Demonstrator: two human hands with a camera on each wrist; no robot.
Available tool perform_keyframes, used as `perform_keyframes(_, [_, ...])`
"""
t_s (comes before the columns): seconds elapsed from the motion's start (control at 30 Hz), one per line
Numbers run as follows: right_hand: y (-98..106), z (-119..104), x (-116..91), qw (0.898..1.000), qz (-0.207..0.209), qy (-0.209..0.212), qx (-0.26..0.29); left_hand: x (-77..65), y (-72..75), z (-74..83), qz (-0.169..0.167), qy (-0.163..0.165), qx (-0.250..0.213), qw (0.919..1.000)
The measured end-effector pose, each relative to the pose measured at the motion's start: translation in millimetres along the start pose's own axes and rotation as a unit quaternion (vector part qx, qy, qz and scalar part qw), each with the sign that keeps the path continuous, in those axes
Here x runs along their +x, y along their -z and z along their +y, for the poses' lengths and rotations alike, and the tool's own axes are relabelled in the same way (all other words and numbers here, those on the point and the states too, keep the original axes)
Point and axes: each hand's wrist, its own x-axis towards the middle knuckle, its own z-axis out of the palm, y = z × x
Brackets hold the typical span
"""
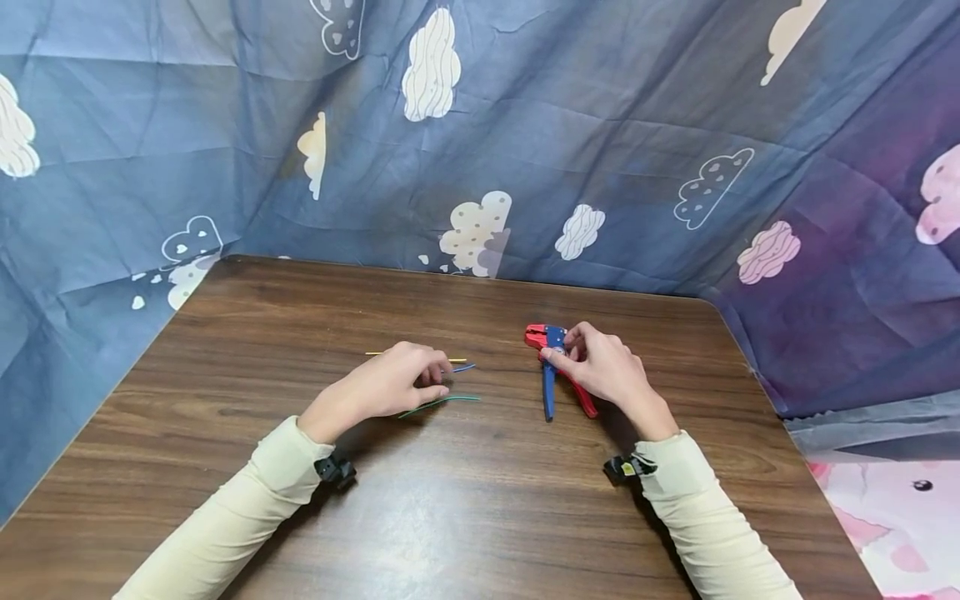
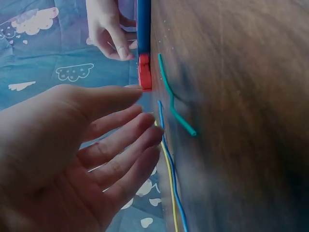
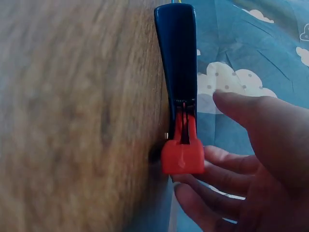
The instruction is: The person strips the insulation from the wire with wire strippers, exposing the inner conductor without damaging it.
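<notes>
On the table lies a red and blue wire stripper [image 1: 549,393], its head turned away and its handles toward me. Over its head hovers my right hand [image 1: 611,367]; in the right wrist view the thumb stands apart from the tool [image 3: 179,58] and the other fingers are loosely bent beside its red end. My left hand [image 1: 390,379] is held with relaxed fingers just above three thin wires, nothing pinched between them. The green wire [image 1: 461,397] is bent and nearest me. Beyond it lie a blue wire [image 2: 176,186] and a yellow wire [image 2: 170,181], partly hidden by the hand in the head view.
The brown wood-grain table [image 1: 465,492] ends at a dark blue cloth backdrop [image 1: 360,158] with cloud prints, which rises behind it and along the sides. A pink and white printed cloth [image 1: 877,508] hangs at the right edge.
</notes>
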Motion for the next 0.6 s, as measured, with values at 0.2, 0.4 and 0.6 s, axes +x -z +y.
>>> perform_keyframes(0.2, [0.3, -1.9, -0.9, 0.999, -0.048, -0.021, -0.001, 0.1, -4.5, -0.7, -0.026, -0.014, -0.022, 0.9993])
perform_keyframes(0.4, [-2.9, -3.1, -2.9, 0.996, -0.074, -0.045, -0.036, 0.2, -5.5, -0.7, -0.032, -0.014, -0.034, 0.9988])
perform_keyframes(0.6, [-4.1, -6.2, -4.3, 0.994, -0.090, -0.052, -0.040, 0.0, -7.0, -1.4, -0.031, -0.014, -0.034, 0.9988])
